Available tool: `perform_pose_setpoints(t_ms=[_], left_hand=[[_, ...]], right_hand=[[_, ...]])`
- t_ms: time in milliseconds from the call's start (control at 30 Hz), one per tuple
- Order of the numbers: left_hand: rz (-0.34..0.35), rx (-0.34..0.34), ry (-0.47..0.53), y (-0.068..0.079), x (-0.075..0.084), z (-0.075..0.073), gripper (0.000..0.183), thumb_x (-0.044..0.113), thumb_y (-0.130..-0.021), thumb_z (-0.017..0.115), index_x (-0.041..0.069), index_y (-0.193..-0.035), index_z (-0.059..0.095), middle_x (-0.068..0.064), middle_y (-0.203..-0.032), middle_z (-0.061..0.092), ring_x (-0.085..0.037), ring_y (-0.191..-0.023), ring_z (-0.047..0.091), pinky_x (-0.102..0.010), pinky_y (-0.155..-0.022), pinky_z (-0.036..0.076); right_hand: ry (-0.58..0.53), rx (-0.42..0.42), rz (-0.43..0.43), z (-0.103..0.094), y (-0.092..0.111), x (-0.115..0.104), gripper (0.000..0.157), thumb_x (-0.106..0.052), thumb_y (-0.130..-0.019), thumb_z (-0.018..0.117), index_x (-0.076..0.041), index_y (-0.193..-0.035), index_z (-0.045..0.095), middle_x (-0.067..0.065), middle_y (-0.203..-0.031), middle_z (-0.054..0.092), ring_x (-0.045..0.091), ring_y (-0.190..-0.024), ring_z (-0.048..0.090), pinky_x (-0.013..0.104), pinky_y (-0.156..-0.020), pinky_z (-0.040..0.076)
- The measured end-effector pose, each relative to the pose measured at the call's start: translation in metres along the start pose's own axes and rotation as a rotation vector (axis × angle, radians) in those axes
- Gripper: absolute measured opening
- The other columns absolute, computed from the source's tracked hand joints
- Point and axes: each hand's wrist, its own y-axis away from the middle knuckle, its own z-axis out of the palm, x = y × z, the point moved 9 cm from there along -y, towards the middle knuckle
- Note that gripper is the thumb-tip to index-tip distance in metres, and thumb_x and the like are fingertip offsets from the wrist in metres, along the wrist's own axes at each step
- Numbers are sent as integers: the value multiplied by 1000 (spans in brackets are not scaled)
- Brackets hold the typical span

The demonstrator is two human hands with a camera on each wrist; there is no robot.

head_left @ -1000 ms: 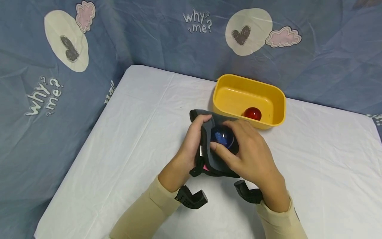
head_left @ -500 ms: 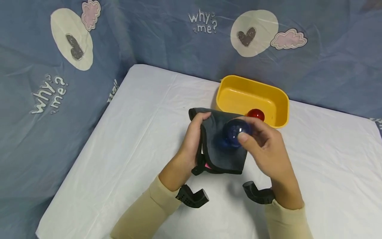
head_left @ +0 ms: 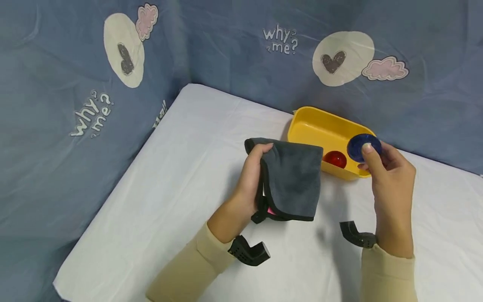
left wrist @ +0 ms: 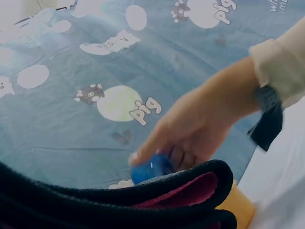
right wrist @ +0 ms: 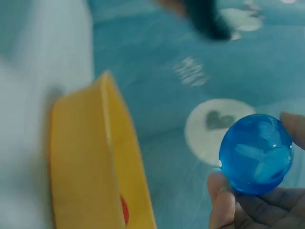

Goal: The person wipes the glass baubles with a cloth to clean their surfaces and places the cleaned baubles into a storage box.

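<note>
In the head view my left hand (head_left: 247,184) grips a folded grey cloth (head_left: 294,180) with black edging, its thumb lying over the top; a bit of pink shows at the lower fold. My right hand (head_left: 394,176) holds a clear blue ball (head_left: 364,147) between thumb and fingers, over the right end of a yellow bin (head_left: 313,121). The right wrist view shows the blue ball (right wrist: 257,153) up close, see-through and shiny. A red ball (head_left: 335,159) lies inside the bin, against its near wall. The left hand's fingers are hidden behind the cloth.
A white sheet (head_left: 211,138) covers the table. Blue printed fabric (head_left: 234,63) hangs along the back and left sides, close behind the bin. Each wrist carries a black camera mount (head_left: 249,251).
My right hand has carried the blue ball off the grey cloth, rightward to over the yellow bin. The left hand keeps its grip on the cloth. The head view has shifted slightly.
</note>
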Motion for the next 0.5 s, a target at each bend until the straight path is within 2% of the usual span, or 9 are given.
perform_pose_setpoints(t_ms=[100, 167, 200, 333, 433, 500], left_hand=[[29, 3, -8, -1, 4, 4, 59, 53, -94, 51, 14, -138, 53, -5, -132, 56, -21, -116, 56, -38, -103, 42], [37, 11, -17, -1, 6, 4, 59, 53, -94, 51, 15, -139, 53, -4, -134, 55, -21, -118, 55, -38, -104, 41], [41, 11, -18, 0, 6, 4, 58, 53, -95, 50, 15, -139, 53, -4, -135, 55, -21, -119, 54, -38, -104, 41], [70, -12, 0, 0, 9, 7, 52, 49, -97, 48, 15, -136, 52, -4, -133, 55, -20, -118, 55, -36, -104, 41], [83, -13, 13, -1, 9, 8, 48, 47, -98, 47, 14, -133, 52, -3, -130, 55, -19, -116, 56, -35, -103, 42], [75, -7, 14, -1, 7, 8, 48, 48, -98, 47, 15, -132, 53, -3, -130, 56, -19, -117, 56, -35, -103, 43]], right_hand=[[367, -67, -42, 8, -22, -1, 57, -42, -97, 75, -4, -139, 65, 13, -126, 69, 19, -98, 64, 13, -80, 51], [552, -141, -112, 20, -34, -3, 66, -50, -97, 70, -3, -142, 62, 16, -127, 69, 22, -101, 64, 14, -80, 49], [610, -178, -146, 27, -39, -3, 68, -52, -97, 69, -2, -141, 62, 17, -124, 69, 24, -100, 64, 16, -78, 48], [744, -303, -236, 50, -54, -1, 65, -53, -97, 69, 2, -132, 66, 20, -111, 70, 32, -92, 65, 30, -76, 52], [823, -388, -252, 64, -62, 6, 61, -50, -97, 70, 2, -128, 66, 19, -110, 67, 33, -92, 63, 41, -79, 52], [871, -449, -246, 73, -65, 11, 57, -47, -97, 73, 2, -126, 65, 19, -108, 65, 35, -91, 60, 44, -80, 51]])
